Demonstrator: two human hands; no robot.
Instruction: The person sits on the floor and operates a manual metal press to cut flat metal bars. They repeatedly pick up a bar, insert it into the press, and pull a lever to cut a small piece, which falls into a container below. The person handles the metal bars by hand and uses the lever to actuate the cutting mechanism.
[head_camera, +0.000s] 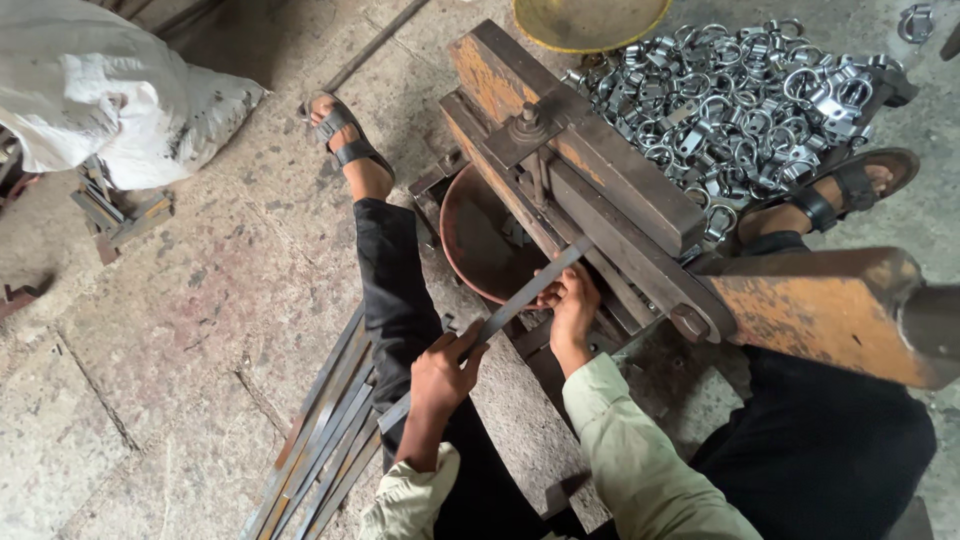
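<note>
I hold a long flat grey metal strip (520, 305) with both hands. My left hand (443, 368) grips it near the middle. My right hand (572, 305) grips it closer to the far end, where the strip runs into a rusty orange lever shear (590, 170). The strip slants from lower left to upper right across my left leg. The shear's heavy handle (830, 310) sticks out to the right, above my right leg.
A rusty round pan (470, 240) sits under the shear. A heap of shiny metal clamps (745, 110) lies behind it beside a yellow bowl (585, 22). More flat strips (320, 450) lie on the concrete floor at my left. A white sack (100, 90) fills the upper left.
</note>
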